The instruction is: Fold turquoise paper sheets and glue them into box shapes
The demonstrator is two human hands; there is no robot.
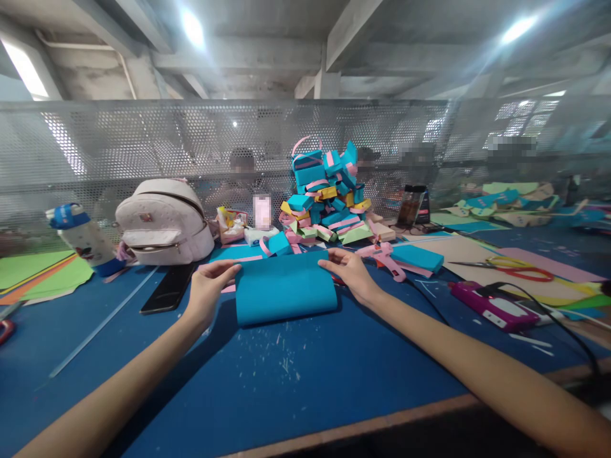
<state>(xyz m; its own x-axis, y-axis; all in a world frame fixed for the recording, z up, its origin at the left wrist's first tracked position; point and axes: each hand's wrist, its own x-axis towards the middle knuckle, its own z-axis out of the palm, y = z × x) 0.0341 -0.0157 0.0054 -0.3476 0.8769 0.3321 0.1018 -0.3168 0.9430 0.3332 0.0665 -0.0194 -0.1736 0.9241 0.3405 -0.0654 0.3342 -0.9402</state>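
A blue sheet of paper or thin foam point(285, 291) is held up in front of me, bent over so its lower part curves round like a half-roll. My left hand point(210, 285) pinches its upper left corner between thumb and fingers. At the upper right corner, my right hand point(352, 272) grips the same sheet in a pinch. The curved lower edge hangs close to the blue table point(286, 394); whether it touches is hard to tell. Just beyond my right hand lies a pink glue gun point(387, 259), and a black phone point(168, 289) lies left of my left hand.
A pile of blue, pink and yellow paper pieces point(329, 197) stands at the back. To the left are a white backpack point(165, 222) and a bottle point(88, 238). Scissors point(518, 268), a purple corded device point(494, 306) and coloured sheets lie right. A perforated metal screen point(191, 140) borders the table.
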